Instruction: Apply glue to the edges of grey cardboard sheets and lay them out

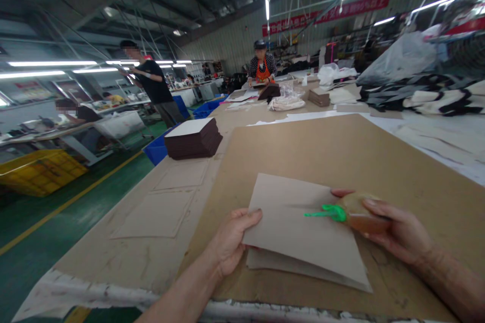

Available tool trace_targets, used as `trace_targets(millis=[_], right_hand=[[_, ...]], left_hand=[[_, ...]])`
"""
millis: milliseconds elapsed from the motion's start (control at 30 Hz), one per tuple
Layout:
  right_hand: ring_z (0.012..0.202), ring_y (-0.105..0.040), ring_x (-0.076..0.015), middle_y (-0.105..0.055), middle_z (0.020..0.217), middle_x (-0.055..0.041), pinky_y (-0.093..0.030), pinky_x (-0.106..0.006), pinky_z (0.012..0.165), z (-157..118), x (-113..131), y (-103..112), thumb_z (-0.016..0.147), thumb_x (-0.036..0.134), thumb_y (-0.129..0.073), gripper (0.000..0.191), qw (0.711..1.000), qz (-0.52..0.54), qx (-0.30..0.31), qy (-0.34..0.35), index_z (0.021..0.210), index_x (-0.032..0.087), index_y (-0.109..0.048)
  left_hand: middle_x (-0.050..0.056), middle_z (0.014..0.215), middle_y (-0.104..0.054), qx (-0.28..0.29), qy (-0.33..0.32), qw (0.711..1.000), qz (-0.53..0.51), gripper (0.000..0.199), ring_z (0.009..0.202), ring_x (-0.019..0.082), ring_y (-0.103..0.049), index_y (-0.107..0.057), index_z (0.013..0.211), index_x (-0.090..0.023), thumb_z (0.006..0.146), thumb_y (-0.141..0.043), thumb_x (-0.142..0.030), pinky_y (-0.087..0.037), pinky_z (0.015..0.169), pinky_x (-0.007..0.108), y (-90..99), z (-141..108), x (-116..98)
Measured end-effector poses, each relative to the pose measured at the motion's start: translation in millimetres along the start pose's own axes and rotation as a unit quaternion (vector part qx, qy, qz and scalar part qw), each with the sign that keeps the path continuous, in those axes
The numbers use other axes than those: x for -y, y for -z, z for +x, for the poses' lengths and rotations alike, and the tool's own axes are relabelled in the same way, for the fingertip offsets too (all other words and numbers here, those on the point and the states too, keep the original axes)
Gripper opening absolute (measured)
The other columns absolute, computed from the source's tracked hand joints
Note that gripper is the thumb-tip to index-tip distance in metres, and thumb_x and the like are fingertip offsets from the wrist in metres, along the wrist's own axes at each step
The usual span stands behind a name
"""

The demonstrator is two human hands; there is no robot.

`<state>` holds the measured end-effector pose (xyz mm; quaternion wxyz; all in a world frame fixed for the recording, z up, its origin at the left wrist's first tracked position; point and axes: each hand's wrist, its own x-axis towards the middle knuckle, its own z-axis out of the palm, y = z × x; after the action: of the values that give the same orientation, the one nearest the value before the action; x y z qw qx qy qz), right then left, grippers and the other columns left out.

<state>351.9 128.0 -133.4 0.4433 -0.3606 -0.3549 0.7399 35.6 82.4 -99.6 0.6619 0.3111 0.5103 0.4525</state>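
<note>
"While the left hand [235,242] pinches the edge of a grey board [299,227], where's the bottle [364,214]?"

"Clasped in the right hand [401,229]; its green nozzle [326,213] points left, over the board."

"Underneath?"

"Another board [291,265], on the brown sheet [322,149]; a dark stack [194,139] sits beyond, to the left."

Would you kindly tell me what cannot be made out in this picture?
All in the head view:
- Left hand's fingertips: hidden beneath the upper sheet.
- Lower sheet's top face: mostly covered by the upper sheet.
- Bottle's far end: hidden by the right hand.
- Near blue bin's inside: behind the dark stack.
- Banner's lettering: blurred, too small.
</note>
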Motion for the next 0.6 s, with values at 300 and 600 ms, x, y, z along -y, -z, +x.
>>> trace_targets(millis=[300,600], right_hand=[[0.07,-0.066,-0.021,-0.068,0.101,-0.0085,-0.054,-0.021,0.043,1.0,1.3,7.8,0.082,0.037,-0.062,0.04,1.0,0.006,-0.025,-0.014,0.118,0.02,-0.064],[0.079,-0.066,-0.0248,-0.068,0.106,-0.0086,-0.057,-0.029,0.058,1.6,0.5,8.4,0.081,0.042,-0.063,0.043,0.995,-0.095,-0.004,0.005,0.118,0.021,-0.064]], left_hand=[[0.002,0.057,-0.062,-0.038,-0.032,0.999,0.009,0.033,0.045,0.01,-0.05,-0.067,0.073,-0.01,0.061,-0.08,-0.039,-0.03,0.04,0.02,-9.7,19.1,-9.0],[0.007,0.096,-0.07,-0.006,-0.023,0.975,-0.221,0.027,0.079,0.018,-0.065,-0.064,0.099,-0.018,0.079,-0.067,-0.035,-0.055,0.062,0.029,-21.7,-41.5,33.3]])
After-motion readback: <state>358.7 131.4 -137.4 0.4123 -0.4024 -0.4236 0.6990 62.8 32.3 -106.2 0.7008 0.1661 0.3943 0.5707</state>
